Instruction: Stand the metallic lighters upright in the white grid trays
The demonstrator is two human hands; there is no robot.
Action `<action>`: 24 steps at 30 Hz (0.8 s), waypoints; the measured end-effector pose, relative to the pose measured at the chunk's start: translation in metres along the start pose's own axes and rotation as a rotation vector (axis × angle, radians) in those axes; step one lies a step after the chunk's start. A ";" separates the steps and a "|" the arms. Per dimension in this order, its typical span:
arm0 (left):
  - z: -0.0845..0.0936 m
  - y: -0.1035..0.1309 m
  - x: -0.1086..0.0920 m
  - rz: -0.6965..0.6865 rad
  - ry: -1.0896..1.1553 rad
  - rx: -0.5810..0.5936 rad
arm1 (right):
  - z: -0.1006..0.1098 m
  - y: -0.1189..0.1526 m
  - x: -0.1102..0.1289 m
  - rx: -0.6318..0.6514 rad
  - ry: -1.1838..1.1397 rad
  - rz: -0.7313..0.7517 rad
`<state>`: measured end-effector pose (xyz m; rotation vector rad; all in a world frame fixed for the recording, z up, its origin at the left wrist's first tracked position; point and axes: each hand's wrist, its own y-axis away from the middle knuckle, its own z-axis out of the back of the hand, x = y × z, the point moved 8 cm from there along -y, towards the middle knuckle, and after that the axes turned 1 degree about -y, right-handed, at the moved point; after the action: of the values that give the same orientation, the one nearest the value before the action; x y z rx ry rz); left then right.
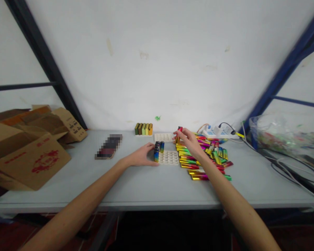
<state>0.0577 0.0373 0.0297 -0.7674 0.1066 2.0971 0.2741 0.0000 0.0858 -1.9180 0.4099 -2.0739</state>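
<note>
Pinching 1 red lighter (180, 129) in right grip (189, 140), tilted near rear tray (163, 138); curving left grip (143, 156) around left end of front tray (170, 158), cannot tell if clamped; probably light, stiff, slick; best taken by sides
</note>
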 end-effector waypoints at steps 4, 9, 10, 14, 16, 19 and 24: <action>0.001 0.000 -0.001 -0.010 -0.001 -0.010 | -0.010 0.000 -0.003 0.030 -0.121 0.013; 0.000 0.000 0.000 -0.018 0.000 -0.013 | -0.016 0.003 -0.013 -0.021 -0.143 -0.099; 0.000 0.000 0.000 -0.021 0.002 -0.015 | -0.015 0.003 -0.014 -0.052 -0.101 -0.096; 0.000 0.000 0.001 -0.019 0.015 -0.022 | -0.007 0.005 -0.009 -0.179 0.140 -0.010; 0.000 -0.001 0.002 -0.020 0.013 -0.023 | -0.004 0.006 -0.006 -0.234 0.279 0.025; 0.000 -0.001 0.000 -0.034 0.002 -0.026 | -0.004 0.006 -0.002 -0.262 0.412 0.048; 0.001 -0.001 -0.002 -0.034 0.011 -0.031 | -0.011 0.006 0.001 -0.203 0.458 0.053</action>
<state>0.0588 0.0369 0.0318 -0.7940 0.0671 2.0668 0.2630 -0.0051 0.0832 -1.4899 0.7862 -2.5123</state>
